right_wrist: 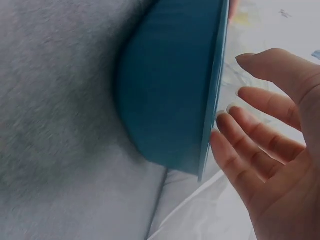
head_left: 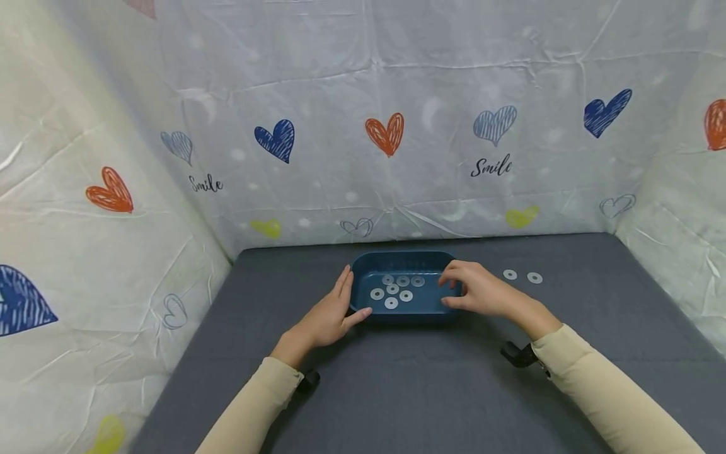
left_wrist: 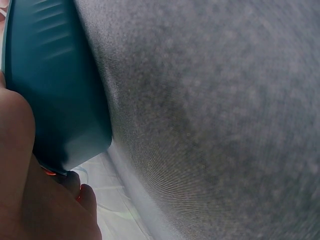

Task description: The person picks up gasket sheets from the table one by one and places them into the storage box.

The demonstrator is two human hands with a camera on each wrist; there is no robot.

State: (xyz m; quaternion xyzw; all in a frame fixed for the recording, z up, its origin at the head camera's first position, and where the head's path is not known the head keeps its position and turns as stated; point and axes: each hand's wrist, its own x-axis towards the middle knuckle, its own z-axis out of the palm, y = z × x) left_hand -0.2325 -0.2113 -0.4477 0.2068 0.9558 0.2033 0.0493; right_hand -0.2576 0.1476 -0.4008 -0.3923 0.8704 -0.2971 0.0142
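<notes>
A dark teal tray (head_left: pixel 408 309) sits on the grey table, with several flat washers (head_left: pixel 391 303) lying on the left and middle of its floor. My left hand (head_left: pixel 326 315) rests against the tray's left end, fingers extended along the side and thumb on the front rim. In the left wrist view this hand spans the tray's corner. Over the tray's right end is my right hand (head_left: pixel 479 290), its fingers loosely bent and the thumb apart from them. The right wrist view shows nothing between its thumb and fingers.
Two more washers, a nearer one (head_left: pixel 510 275) and a farther one (head_left: pixel 534 277), lie on the table (head_left: pixel 408 391) to the right of the tray. White cloth (head_left: pixel 317 189) printed with hearts stands behind the table and at both sides.
</notes>
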